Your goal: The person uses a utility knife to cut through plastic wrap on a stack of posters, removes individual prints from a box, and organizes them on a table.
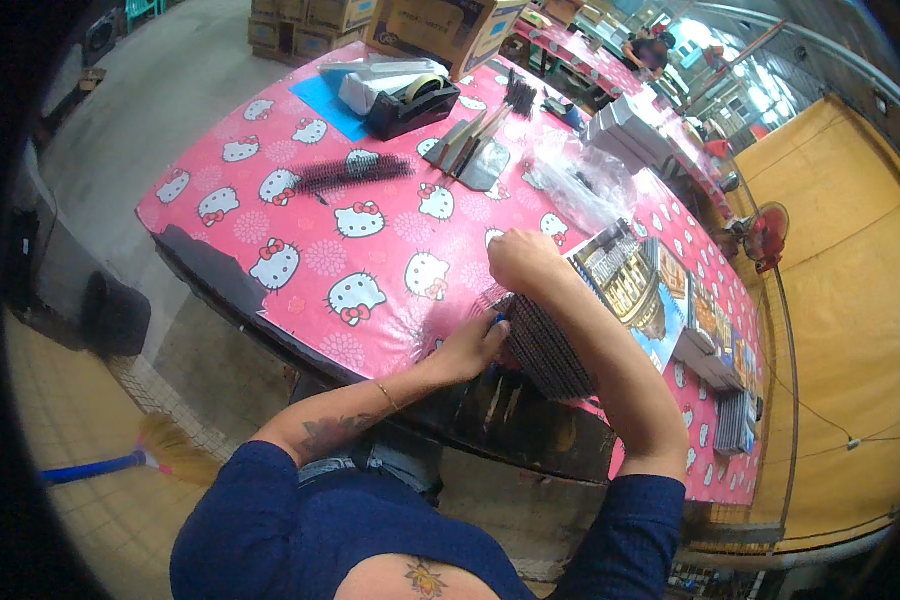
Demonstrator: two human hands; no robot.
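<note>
Bound stack (548, 352) sits at near edge of tabletop (385, 265), likely heavy; hold sides. Left hand (473, 350), right hand (523, 262) apart (grips unclear).

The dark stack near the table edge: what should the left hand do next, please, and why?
Perhaps the left hand should steady the stack: it is at the stack's left side, close to the table's near edge.
</note>
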